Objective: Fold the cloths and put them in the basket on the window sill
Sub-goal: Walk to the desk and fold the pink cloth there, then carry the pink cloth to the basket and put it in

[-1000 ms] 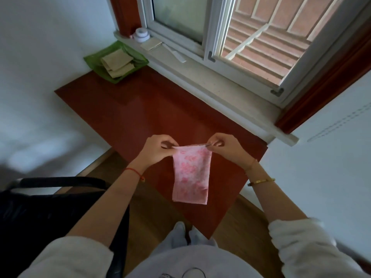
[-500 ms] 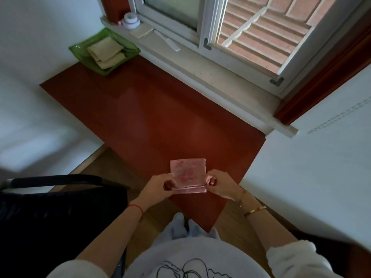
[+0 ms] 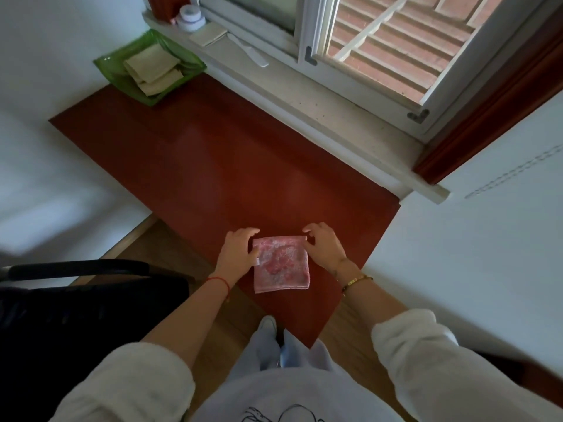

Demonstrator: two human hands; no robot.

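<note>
A pink patterned cloth lies folded into a square near the front edge of the red table. My left hand rests at its left edge, thumb touching the cloth, fingers relaxed. At the cloth's right edge is my right hand, fingers loosely bent over the far right corner. A green basket holding folded beige cloths stands at the far left, where the table meets the window sill.
A black chair stands close on my left. On the sill's far left sit a white round container, a flat pad and a white stick. The window is open on the right. White walls flank the table.
The cloth hung from both hands a second ago. It was folded over, then laid flat on the table, and my hands let go of its corners.
</note>
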